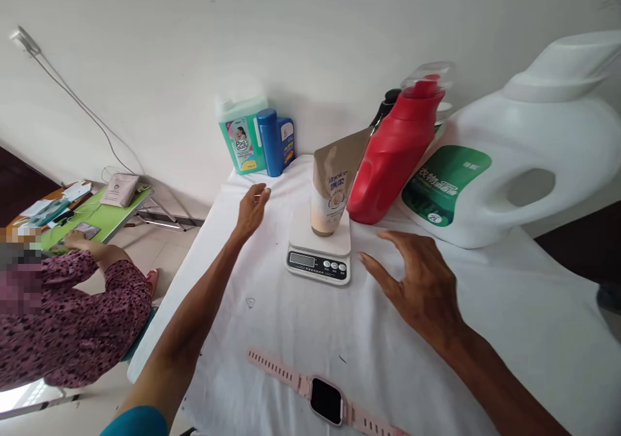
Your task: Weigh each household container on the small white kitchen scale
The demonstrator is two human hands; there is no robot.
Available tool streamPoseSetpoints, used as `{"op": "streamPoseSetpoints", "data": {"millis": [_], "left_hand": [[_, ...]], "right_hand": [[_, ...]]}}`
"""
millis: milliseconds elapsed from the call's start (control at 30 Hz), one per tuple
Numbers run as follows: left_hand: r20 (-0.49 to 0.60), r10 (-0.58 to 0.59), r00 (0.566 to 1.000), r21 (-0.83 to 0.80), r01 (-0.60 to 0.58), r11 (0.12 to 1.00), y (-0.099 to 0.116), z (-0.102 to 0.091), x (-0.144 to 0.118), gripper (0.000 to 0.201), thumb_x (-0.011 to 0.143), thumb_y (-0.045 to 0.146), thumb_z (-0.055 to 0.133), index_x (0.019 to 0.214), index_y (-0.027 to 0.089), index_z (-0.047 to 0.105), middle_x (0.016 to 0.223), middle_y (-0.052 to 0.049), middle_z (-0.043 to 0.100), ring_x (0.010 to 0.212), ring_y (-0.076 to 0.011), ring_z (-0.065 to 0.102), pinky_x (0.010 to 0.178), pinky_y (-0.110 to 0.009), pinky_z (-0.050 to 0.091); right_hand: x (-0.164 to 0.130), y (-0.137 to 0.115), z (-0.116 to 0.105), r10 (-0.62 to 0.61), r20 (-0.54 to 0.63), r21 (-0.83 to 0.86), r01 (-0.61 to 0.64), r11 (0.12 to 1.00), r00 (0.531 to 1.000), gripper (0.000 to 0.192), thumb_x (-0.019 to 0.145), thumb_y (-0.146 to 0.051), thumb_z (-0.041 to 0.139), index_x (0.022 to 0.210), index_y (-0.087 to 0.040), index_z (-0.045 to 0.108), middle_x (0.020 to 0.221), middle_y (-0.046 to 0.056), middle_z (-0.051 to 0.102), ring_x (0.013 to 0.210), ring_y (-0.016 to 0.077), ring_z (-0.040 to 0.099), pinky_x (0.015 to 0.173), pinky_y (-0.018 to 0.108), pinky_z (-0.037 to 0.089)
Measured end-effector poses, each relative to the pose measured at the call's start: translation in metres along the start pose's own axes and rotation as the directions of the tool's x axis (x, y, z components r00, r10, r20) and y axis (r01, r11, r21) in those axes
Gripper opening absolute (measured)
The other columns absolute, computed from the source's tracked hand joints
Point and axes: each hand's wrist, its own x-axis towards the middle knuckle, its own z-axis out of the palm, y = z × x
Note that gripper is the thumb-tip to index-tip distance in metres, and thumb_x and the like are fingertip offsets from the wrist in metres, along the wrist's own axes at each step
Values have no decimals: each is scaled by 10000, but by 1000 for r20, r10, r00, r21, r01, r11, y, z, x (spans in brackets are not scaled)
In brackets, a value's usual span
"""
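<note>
Our left hand [252,211] and right hand [417,281] hover open and empty, either side of the scale [320,252] bearing a brown pouch [334,189]. A red bottle [395,154] leans right behind it; a pink watch [325,398] lies near.

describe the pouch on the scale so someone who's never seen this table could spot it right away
On the white-draped table, find the small white kitchen scale between the left hand and right hand, both open. The brown stand-up pouch stands on its platform. Unlike the rigid red jug and big white jug behind it, it is soft, tan and capless.
</note>
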Motion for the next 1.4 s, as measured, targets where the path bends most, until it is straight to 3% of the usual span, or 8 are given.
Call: {"op": "streamPoseSetpoints", "data": {"millis": [100,200,400,567,733,933,1167,1400], "left_hand": [[23,-21,1000,-75,23,997,2,42,1,424,1076,510,460,1223,181,683,1172,-138,776,1026,-240,778,908,-383,614],[11,-16,1000,-18,16,1000,-4,56,-3,349,1063,441,490,1139,178,707,1140,-132,782,1040,-240,767,952,-395,601],[-3,-4,1000,59,4,998,-15,53,-5,293,1030,375,523,1099,193,741,1138,-121,771,1074,-248,723,1046,-425,565],[19,-2,1000,86,0,996,-12,54,-1,243,988,345,578,1057,201,761,1107,-110,762,1065,-254,708,1024,-420,576],[25,-5,1000,71,4,997,-13,55,-4,227,975,326,597,1057,192,761,1112,-109,750,1042,-244,717,1007,-412,590],[23,-10,1000,47,9,999,-17,59,-5,185,964,304,616,1020,203,761,1105,-100,744,1010,-239,725,989,-412,611],[21,-1,1000,45,0,999,-20,61,-5,159,960,269,617,1008,205,754,1086,-95,738,995,-226,725,968,-394,626],[15,13,1000,49,-13,999,-21,62,-6,138,962,256,628,1002,206,751,1075,-92,735,967,-221,727,948,-390,626]], "right_hand": [[30,-29,24,238,69,190,-247,950,969,740,954,-655,703,1477,-178,486,1355,196,659,1224,343,667,1006,515,595],[52,-43,57,377,169,320,-412,853,911,967,860,-672,788,1554,-151,359,1477,246,568,1350,383,599,1094,580,549],[69,-46,95,558,129,339,-565,753,820,814,778,-440,818,1424,-179,398,1399,216,612,1264,360,633,1072,564,551],[76,-47,83,595,128,326,-600,731,794,686,714,-424,807,1257,-217,442,1157,129,684,1033,306,678,918,498,606],[59,-46,40,634,121,286,-638,715,764,702,706,-525,851,1213,-237,459,1090,93,699,935,283,695,852,479,615],[27,-9,-1,717,-21,160,-706,690,696,716,692,-571,879,1184,-242,477,1149,104,686,989,281,706,871,463,609],[25,46,17,779,-81,61,-777,627,622,765,590,-629,874,1087,-260,423,1049,70,663,863,253,663,809,452,588],[24,60,28,790,-87,23,-792,610,606,792,583,-643,880,1102,-270,412,1102,108,665,1014,352,681,920,537,573]]}}
